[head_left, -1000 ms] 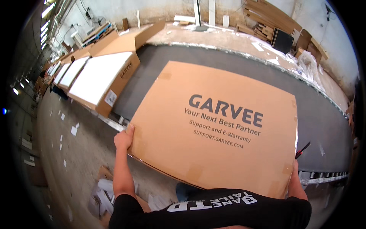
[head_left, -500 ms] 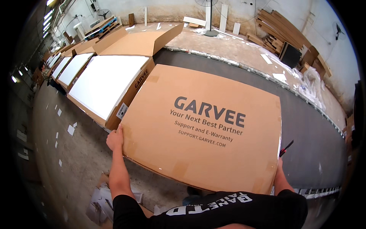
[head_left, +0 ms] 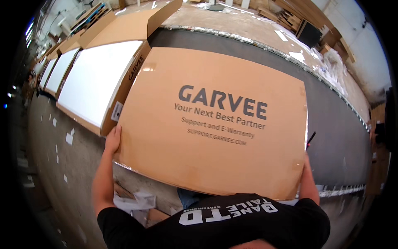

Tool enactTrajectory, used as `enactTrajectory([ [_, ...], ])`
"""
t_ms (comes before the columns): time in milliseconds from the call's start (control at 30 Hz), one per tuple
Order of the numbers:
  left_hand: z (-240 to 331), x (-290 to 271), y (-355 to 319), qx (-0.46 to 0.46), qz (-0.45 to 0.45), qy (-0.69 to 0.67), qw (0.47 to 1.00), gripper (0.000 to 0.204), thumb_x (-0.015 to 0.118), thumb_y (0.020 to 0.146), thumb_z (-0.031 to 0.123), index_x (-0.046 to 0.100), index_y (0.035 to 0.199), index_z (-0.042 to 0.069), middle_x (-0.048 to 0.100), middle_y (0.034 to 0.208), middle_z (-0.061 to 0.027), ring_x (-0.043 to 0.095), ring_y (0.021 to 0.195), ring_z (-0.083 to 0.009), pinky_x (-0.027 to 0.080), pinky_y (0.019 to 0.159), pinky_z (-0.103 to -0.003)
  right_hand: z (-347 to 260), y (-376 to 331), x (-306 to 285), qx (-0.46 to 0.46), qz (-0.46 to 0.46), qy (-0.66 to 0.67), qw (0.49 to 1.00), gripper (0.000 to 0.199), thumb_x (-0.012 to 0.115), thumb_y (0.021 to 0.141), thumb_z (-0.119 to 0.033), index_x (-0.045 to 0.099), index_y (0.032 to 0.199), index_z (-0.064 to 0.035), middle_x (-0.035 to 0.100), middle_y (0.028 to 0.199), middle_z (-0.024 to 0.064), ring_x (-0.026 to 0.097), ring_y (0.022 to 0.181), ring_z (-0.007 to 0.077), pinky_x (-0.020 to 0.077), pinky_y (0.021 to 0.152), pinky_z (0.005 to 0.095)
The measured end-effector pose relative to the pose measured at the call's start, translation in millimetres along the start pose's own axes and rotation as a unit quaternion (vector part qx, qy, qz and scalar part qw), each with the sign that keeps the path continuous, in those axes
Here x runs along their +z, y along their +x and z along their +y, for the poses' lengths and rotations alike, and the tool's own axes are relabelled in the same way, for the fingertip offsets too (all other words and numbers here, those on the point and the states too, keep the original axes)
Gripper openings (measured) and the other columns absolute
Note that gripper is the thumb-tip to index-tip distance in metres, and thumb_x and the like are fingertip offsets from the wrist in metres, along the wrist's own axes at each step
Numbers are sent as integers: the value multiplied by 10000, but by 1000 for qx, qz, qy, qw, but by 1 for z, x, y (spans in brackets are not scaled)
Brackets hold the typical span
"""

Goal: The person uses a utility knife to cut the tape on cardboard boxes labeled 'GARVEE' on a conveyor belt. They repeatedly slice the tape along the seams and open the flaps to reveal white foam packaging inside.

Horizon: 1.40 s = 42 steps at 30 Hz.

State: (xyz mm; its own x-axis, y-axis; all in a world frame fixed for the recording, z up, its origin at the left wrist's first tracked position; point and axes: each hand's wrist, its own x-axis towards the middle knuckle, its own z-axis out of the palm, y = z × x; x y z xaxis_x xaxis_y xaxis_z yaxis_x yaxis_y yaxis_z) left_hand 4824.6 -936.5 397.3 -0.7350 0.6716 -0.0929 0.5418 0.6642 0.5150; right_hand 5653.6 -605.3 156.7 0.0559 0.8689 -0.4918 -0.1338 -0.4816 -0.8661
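Dark grey mat [head_left: 331, 124] runs across the floor, shiny strip along its far edge. Row of open cardboard boxes [head_left: 124, 83] sits on the left, white panels [head_left: 91, 79] inside, flaps up. Big flat cardboard box [head_left: 215, 124], dark print on top, is held out in front of the person at chest level, tilted a bit, its left edge just beside the nearest open box. Left hand [head_left: 112, 139] grips the box's left edge, fingers wrapped on the side. Right hand [head_left: 306, 159] is at the right edge, mostly hidden behind the box; grip shape can't be told, but it's bearing the box. Thin dark stick with a red tip [head_left: 311, 137] pokes out near the right edge. Paper scraps [head_left: 137, 201] lie on the concrete under the box.
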Motion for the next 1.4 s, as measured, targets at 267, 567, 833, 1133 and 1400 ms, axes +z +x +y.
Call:
enactTrajectory([
  [267,-3,8,124,-77,-358,-447,817,694,353,1076,561,311,1594,102,381,1604,-52,370,1447,-218,290,1191,-353,95,-176,-147,-171,268,-97,943,211,625,985,-169,588,1158,-54,603,872,-9,571,734,90,440,606,233],
  [567,20,28,138,76,-245,-522,814,626,381,1084,403,285,1602,64,310,1647,-76,273,1512,-230,199,1232,-346,192,-193,20,-273,510,193,792,148,621,974,-181,620,1001,-35,697,966,94,686,806,239,537,636,374],
  [833,95,116,150,143,-159,-497,841,572,449,1071,406,514,1442,-25,536,1472,-132,490,1357,-223,371,1122,-325,74,-83,-62,-88,669,84,733,304,586,950,-152,599,1171,56,706,1053,271,694,946,431,545,799,500],
  [1133,79,93,140,140,30,-139,980,503,427,1057,470,695,1208,72,732,1019,-210,697,989,-389,529,858,-470,-23,-117,68,-311,637,-90,699,504,506,994,-79,397,1474,31,556,1367,293,578,1227,460,465,1047,502],
  [1400,95,33,128,295,-128,81,943,458,394,1057,426,695,1123,88,717,1022,-211,664,979,-436,530,853,-541,-178,-247,383,-367,114,51,922,570,506,950,-47,362,1496,-123,588,1022,47,516,623,88,485,495,248],
])
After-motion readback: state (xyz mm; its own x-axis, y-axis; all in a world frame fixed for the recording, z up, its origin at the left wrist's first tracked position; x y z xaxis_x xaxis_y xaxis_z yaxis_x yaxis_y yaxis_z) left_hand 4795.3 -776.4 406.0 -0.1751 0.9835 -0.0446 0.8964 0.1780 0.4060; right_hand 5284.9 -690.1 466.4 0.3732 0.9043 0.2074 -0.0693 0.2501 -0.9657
